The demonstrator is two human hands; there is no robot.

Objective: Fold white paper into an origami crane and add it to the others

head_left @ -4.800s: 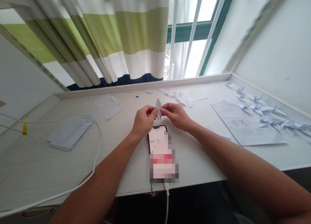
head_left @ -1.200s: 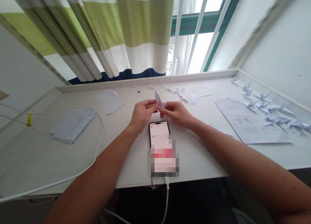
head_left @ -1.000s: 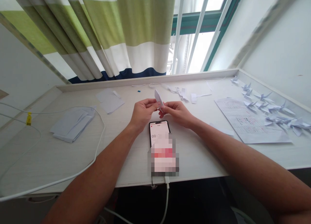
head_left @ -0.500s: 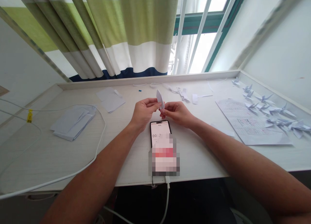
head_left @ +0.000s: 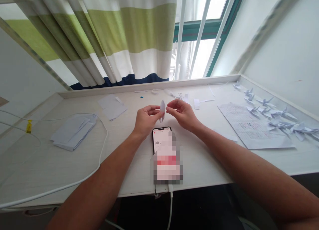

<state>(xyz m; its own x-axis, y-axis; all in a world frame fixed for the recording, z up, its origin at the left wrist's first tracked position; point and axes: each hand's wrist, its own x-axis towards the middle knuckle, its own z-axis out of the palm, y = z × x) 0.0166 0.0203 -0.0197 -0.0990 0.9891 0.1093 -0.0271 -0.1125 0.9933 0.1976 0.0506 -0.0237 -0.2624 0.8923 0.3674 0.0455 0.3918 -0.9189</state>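
My left hand (head_left: 147,119) is closed, its thumb and fingers pinching a small folded piece of white paper (head_left: 162,107). The folded paper stands upright with a pointed top, and its layers part a little at the bottom. My right hand (head_left: 182,113) is just to the right of it, thumb and forefinger tips drawn together beside the paper's edge. I see no paper between those right fingertips, and a narrow gap shows. Below both hands a phone (head_left: 161,140) lies on the white desk, its screen partly blurred out.
Several folded paper cranes (head_left: 281,114) sit along the right side, near a written sheet (head_left: 254,127). To the left lie a stack of white paper (head_left: 73,132) and loose sheets (head_left: 112,107). Paper scraps (head_left: 196,103) lie behind my hands. A white cable (head_left: 106,137) loops across the left.
My right hand has come off the folded paper and moved slightly right and up. My left hand keeps its grip, and the paper is turned more upright. The whole view has shifted slightly.
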